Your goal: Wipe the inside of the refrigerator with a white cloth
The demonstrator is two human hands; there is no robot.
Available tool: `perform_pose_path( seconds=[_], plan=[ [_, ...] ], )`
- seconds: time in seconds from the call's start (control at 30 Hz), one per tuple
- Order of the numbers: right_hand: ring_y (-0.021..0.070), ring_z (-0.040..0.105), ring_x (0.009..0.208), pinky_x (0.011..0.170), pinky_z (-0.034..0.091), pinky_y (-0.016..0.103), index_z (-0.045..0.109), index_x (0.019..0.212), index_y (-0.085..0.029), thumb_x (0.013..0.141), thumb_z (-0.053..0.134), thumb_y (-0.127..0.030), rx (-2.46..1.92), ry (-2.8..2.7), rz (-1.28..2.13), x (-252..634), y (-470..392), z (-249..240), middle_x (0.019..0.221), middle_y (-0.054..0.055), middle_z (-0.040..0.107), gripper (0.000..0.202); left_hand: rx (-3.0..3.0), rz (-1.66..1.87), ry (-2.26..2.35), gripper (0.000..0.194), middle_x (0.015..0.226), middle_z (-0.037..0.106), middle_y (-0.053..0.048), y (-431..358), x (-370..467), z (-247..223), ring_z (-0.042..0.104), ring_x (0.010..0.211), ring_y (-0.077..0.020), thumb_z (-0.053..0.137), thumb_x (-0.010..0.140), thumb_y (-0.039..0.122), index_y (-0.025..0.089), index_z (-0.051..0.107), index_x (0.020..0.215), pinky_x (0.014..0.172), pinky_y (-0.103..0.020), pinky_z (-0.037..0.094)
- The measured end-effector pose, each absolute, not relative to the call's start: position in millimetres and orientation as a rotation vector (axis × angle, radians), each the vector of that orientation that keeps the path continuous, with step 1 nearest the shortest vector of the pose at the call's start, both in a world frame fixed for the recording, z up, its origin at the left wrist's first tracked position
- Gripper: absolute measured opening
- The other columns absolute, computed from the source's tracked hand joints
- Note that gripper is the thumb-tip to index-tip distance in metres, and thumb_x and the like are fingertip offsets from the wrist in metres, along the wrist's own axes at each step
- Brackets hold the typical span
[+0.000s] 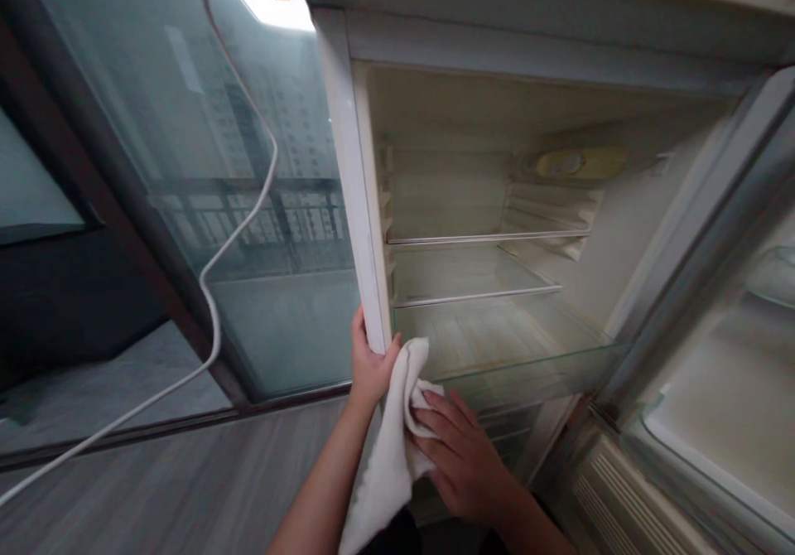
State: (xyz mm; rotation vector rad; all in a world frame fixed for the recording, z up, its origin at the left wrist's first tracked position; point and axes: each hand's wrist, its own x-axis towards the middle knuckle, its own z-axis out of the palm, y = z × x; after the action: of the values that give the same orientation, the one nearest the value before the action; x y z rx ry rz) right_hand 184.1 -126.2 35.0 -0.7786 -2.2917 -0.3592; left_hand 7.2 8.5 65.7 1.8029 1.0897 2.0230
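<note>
My left hand [371, 362] grips the left side edge of an open refrigerator [351, 149], thumb on the front and fingers wrapped round the outside. A white cloth [388, 464] is bunched in my right hand [460, 456]; its long end hangs down between my forearms. Part of the cloth lies at the lower front left corner of the compartment, near the bottom glass shelf [534, 370]. The fingers of my right hand press on the cloth, and its underside is hidden. Higher up in the compartment are two more glass shelves [478, 298].
To the right the refrigerator door [726, 389] stands wide open with its door shelves. A yellowish lamp cover [580, 162] is on the inner wall. A white cord [208, 290] hangs in front of a glass sliding door [286, 315] at left, above grey wood-look flooring [248, 480].
</note>
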Motion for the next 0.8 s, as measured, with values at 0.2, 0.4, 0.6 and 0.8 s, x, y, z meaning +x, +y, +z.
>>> perform_pose_path(
  seconds=[0.2,0.4,0.6,0.8],
  plan=[
    [0.0324,0.036,0.145,0.119,0.033,0.054,0.063,0.111,-0.020,0.086,0.052,-0.011,-1.292,-2.021,-0.616,296,-135,-46,0.151,0.012,0.046,0.029,1.881,2.068,1.110,0.078,0.144,0.051,-0.015,10,4,68,0.050,0.135,-0.0287,0.073,0.080,0.031,0.020,0.036,0.147,0.118,-0.044,0.037],
    [0.0382,0.033,0.145,0.113,0.035,0.062,0.042,0.141,-0.016,0.091,0.053,-0.041,-1.565,-1.445,-0.301,362,-133,-66,0.158,0.022,0.027,0.057,1.877,2.071,1.130,0.077,0.142,0.052,-0.014,8,5,69,0.052,0.133,-0.0282,0.073,0.079,0.030,0.020,0.036,0.146,0.116,-0.043,0.039],
    [0.0387,0.049,0.131,0.111,0.035,0.062,0.062,0.122,-0.013,0.087,0.045,-0.070,-1.641,-1.181,-0.021,348,-108,-77,0.127,0.022,0.061,0.069,1.890,2.099,1.138,0.078,0.142,0.053,-0.014,8,6,70,0.053,0.132,-0.0273,0.073,0.079,0.030,0.019,0.037,0.146,0.115,-0.041,0.040],
    [0.0380,0.054,0.120,0.112,0.034,0.058,0.067,0.100,-0.013,0.085,0.037,-0.081,-1.725,-1.179,-0.066,330,-103,-74,0.105,0.021,0.068,0.075,1.920,2.097,1.125,0.077,0.143,0.053,-0.015,8,6,70,0.053,0.133,-0.0273,0.073,0.079,0.029,0.019,0.037,0.146,0.114,-0.041,0.041]
  ],
)
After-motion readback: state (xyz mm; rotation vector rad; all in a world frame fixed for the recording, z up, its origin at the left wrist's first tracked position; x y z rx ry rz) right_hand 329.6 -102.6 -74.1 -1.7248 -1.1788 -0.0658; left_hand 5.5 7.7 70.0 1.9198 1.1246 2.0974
